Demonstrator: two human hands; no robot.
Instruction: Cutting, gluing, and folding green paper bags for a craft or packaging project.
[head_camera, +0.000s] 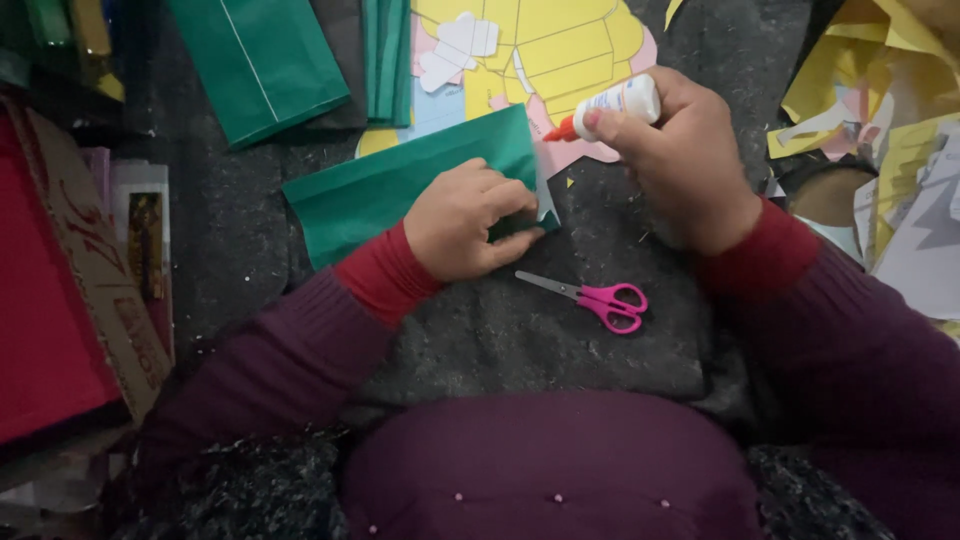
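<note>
On a dark grey felt-like mat (560, 340), seen from the head camera looking down, a person in a purple sweater with red cuffs works with coloured paper. The left hand (468, 218) is curled almost into a fist, its fingers (510, 200) bent under and pressing down on the right end of a folded green paper strip (400, 185) that lies slightly tilted across the mat; the thumb lies along the lower edge near the strip's corner. The right hand (680, 160) is closed around a small white glue bottle (615, 103), fingers wrapped over its body and the thumb on the near side, the bottle lying nearly level with its orange nozzle aimed left, just above the strip's upper right corner. Whether the nozzle touches the paper cannot be told.

A pair of pink-handled scissors (595, 295) lies shut on the mat just below and between the two hands, touched by neither. Behind the hands sits a yellow and pink printed cut-out sheet (570, 50), partly under the green strip. More green paper (255, 60) lies at upper left, yellow paper scraps (880, 100) at the right edge, and a red cardboard box (50, 300) at the left.
</note>
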